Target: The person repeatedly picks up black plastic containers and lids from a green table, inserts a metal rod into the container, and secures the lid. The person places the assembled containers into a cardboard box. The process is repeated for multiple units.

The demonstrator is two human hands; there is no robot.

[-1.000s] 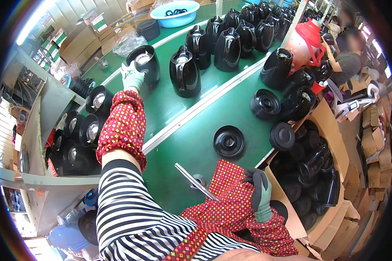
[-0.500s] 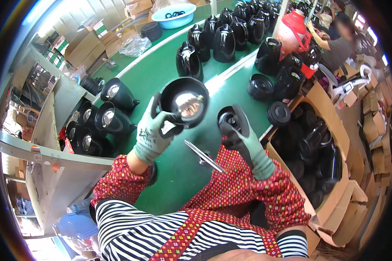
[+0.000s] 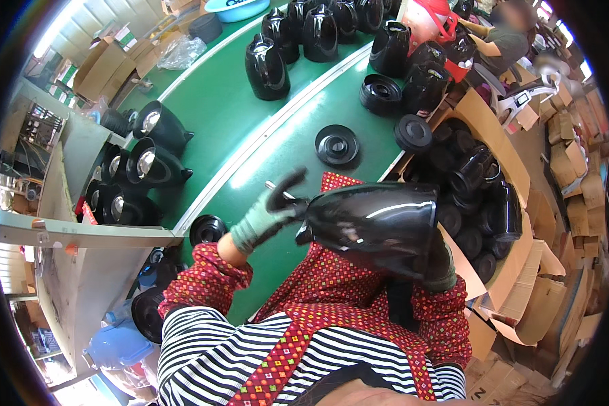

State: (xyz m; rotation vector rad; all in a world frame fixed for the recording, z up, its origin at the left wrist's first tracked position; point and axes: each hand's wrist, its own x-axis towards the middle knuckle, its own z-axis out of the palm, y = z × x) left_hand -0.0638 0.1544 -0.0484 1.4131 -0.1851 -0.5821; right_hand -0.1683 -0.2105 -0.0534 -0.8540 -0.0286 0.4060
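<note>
A glossy black jug body (image 3: 372,220) lies tilted on its side in front of my lap, spout to the left and wide end to the right. My right hand (image 3: 442,265), in a dark-palmed glove, holds it at the wide end; most of its fingers are hidden behind the jug. My left hand (image 3: 267,213), in a pale green glove with dark fingers, is beside the spout, fingers apart and slightly blurred. A metal rod (image 3: 270,185) shows only its end beside those fingers. Beyond the jug, a round black lid-like part (image 3: 337,145) lies on the green table (image 3: 250,145).
Several black jugs (image 3: 267,68) stand at the back; others lie on their sides (image 3: 162,128) at left. Stacked black round parts (image 3: 380,93) sit at back right. An open carton (image 3: 504,271) of black parts stands to my right. A person (image 3: 504,47) sits farther off.
My right hand has left the small round part and now holds the jug, turned sideways. My left hand has released it and sits near the spout. The view has shifted.
</note>
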